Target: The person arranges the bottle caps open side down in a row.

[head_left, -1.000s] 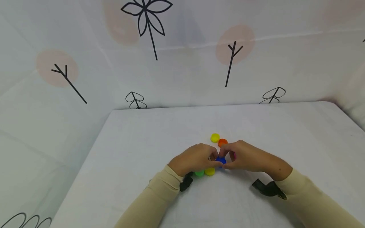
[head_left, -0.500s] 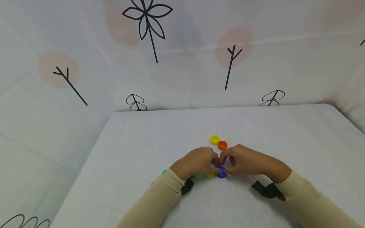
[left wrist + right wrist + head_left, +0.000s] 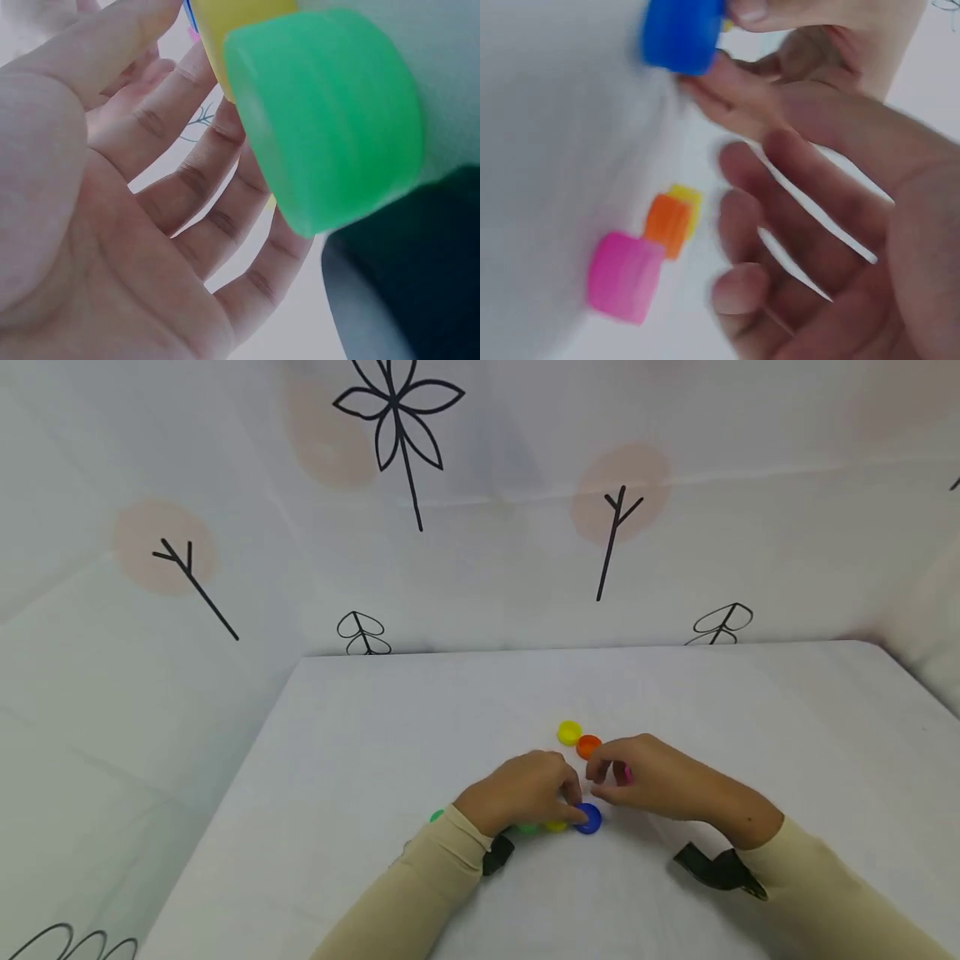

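Note:
My left hand (image 3: 517,792) pinches the left edge of a blue round plastic cap (image 3: 592,820) between thumb and index finger. The cap lies flat on the white table; in the right wrist view, the left thumb meets its edge. Beside it, partly under the left hand, sit a yellow cap (image 3: 556,827) and a green cap (image 3: 330,120). To the right, my right hand (image 3: 663,778) hovers just off the blue cap, fingers loosely bent and holding nothing. A pink cap (image 3: 626,277) stands near it, mostly hidden by that hand in the head view.
Farther back, another yellow cap (image 3: 569,732) touches an orange cap (image 3: 588,747). A second green cap (image 3: 437,816) peeks out left of the left wrist. Patterned cloth (image 3: 487,560) hangs behind the table's far edge.
Both hands brought the blue cap toward the near side, level with the yellow and green caps. The right hand then let go and drew back to the right.

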`<state>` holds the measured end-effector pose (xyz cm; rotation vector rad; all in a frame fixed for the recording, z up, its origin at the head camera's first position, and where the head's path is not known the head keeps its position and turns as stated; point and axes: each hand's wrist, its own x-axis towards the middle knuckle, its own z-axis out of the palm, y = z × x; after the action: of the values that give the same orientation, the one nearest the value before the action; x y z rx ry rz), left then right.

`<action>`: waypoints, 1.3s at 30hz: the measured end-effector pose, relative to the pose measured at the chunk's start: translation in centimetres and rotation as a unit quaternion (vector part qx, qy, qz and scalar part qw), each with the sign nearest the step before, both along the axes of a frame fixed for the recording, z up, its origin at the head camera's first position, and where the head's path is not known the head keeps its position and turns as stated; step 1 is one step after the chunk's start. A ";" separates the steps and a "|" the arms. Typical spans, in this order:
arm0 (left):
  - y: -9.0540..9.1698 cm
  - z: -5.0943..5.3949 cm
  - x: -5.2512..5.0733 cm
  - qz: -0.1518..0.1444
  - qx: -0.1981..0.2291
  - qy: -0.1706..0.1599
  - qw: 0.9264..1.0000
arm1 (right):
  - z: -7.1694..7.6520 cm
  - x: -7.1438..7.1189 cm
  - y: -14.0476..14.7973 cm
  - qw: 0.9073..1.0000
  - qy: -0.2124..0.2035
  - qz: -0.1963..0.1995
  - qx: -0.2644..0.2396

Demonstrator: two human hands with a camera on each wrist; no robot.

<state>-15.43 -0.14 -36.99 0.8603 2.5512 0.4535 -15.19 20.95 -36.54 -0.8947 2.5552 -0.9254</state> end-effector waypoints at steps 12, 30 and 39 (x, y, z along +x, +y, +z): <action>0.3 -0.5 0.2 0.008 -0.016 0.012 1.000 | -0.9 1.3 3.1 0.986 0.043 -0.157 0.039; 3.4 -0.1 1.1 0.054 -0.057 0.077 0.994 | -2.5 0.4 3.7 0.991 -0.047 -0.113 0.058; 4.1 -0.1 1.7 0.031 -0.102 0.101 0.989 | -2.5 1.0 3.9 0.992 -0.054 -0.105 0.040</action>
<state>-13.72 3.99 -37.09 0.7897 2.7542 0.1245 -14.24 24.81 -39.07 -0.5446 2.6067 -0.8950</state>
